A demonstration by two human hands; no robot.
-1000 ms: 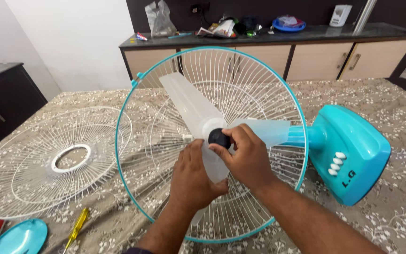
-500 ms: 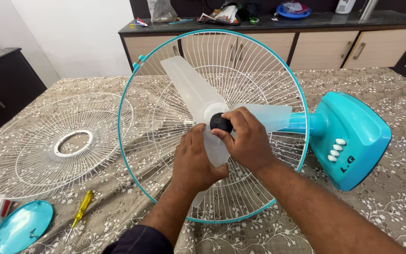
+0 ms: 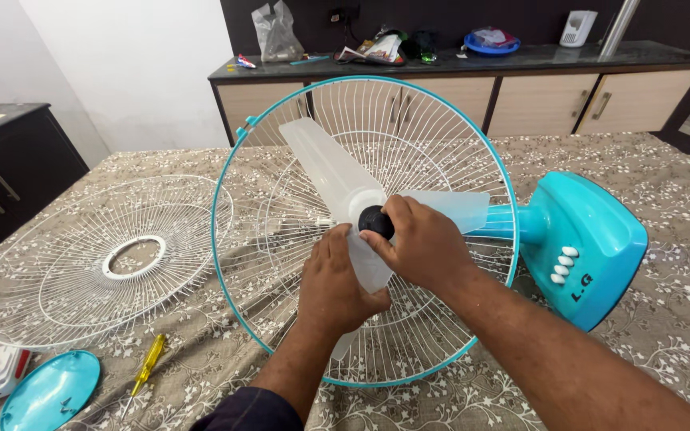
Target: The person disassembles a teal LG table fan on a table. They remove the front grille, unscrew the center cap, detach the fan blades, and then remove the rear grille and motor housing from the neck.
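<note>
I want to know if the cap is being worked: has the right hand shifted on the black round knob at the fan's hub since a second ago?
No. The right hand pinches the black round knob as before, same grip beside the translucent blade.

Bright, even indoor light, soft faint shadows, sharp focus, slight wide-angle stretch at edges

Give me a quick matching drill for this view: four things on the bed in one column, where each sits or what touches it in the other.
1. black knob
2. yellow screwdriver
3. loose white grille
4. translucent blade

a. flat on the cloth, far left
b. pinched by the right hand
c. steadied by the left hand
d. beside the turquoise disc

Pairs: 1-b, 2-d, 3-a, 4-c
</note>
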